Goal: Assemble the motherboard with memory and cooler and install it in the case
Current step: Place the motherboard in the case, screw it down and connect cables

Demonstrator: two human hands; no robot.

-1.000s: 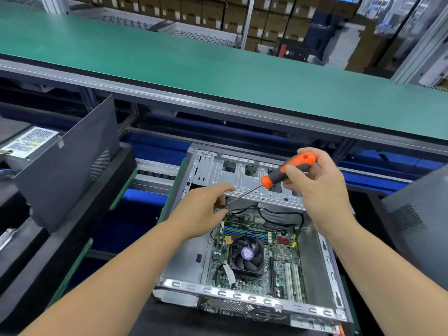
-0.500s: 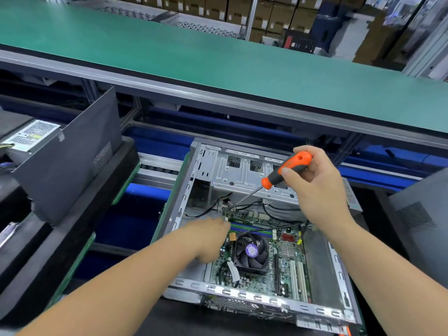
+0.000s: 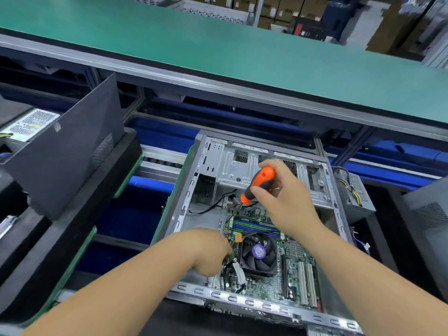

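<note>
An open grey metal case (image 3: 184,207) lies flat with the green motherboard (image 3: 266,282) inside it. On the board sit a black cooler fan (image 3: 258,253) and blue and green memory slots (image 3: 254,225). My right hand (image 3: 283,202) grips an orange and black screwdriver (image 3: 260,184). The screwdriver stands nearly upright, and its tip is down at the board's far left corner. My left hand (image 3: 208,253) has its fingers curled and rests at the board's left edge beside the fan. Nothing shows in it.
A green conveyor belt (image 3: 218,57) runs across the back. A black side panel (image 3: 65,151) leans at the left, with a power supply (image 3: 29,123) behind it. Another power supply (image 3: 351,190) sits right of the case, beside a second dark panel (image 3: 429,226).
My left hand let go of the screwdriver shaft and moved toward me to the board's left edge. My right hand lowered the screwdriver and tilted it upright over the far left corner.
</note>
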